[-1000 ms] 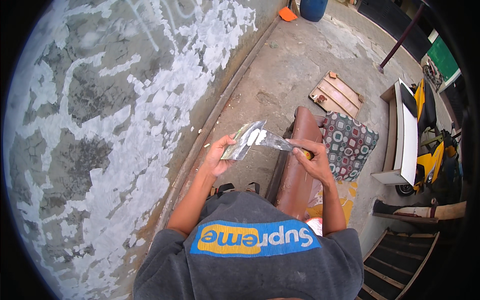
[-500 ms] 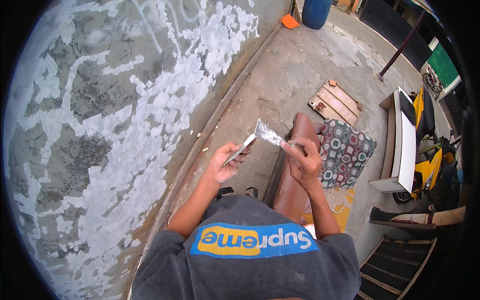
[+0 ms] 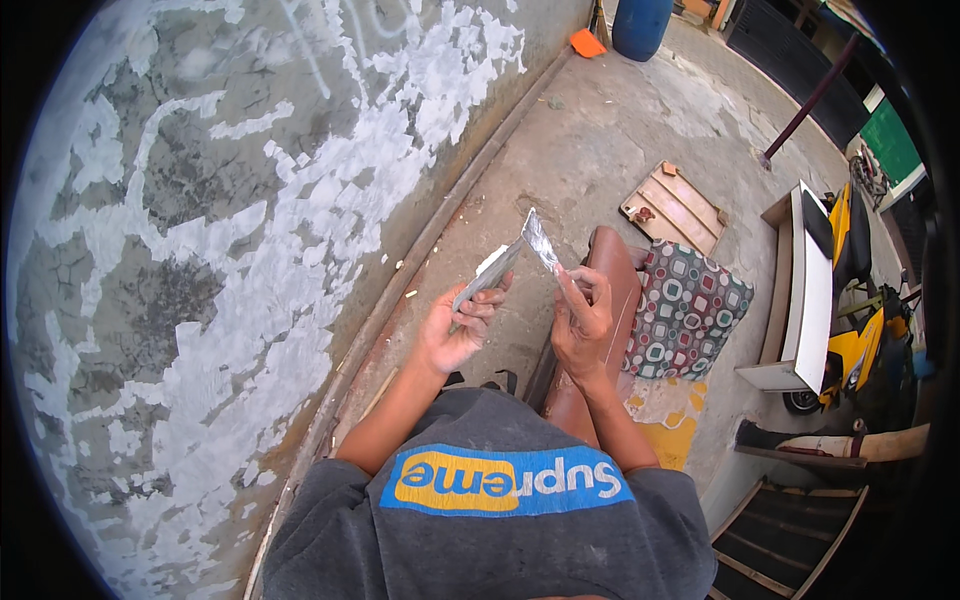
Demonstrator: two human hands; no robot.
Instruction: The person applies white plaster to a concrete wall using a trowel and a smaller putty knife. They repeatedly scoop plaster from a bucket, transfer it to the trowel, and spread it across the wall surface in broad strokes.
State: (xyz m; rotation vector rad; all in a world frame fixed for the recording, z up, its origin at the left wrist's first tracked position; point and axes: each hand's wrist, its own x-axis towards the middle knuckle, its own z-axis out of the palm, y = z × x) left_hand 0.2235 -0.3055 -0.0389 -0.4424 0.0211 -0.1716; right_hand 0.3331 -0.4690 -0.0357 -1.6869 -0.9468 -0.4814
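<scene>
A: What are you working with there?

B: On the left, a thin grey flat plate, tilted so I see it almost edge-on, with white paste along its upper side. To its right, a scraper with a shiny, smeared metal blade that widens upward. Both are out in front of my chest, between the patchy wall and the brown padded bench.

A: Anything different from a second ago?

B: The plate showed its broad face then, with two white dabs on it; now it's turned on edge. The scraper lay nearly sideways, and its blade now stands steeply, tip up. My scraper hand has come in toward the plate as well.

A: And your hands?

B: My left hand is curled around the plate's lower end, fingers wrapped about it. My right hand is closed on the scraper, its handle hidden by my fingers. The plate's far end meets the blade in view; I can't tell whether they touch.
</scene>
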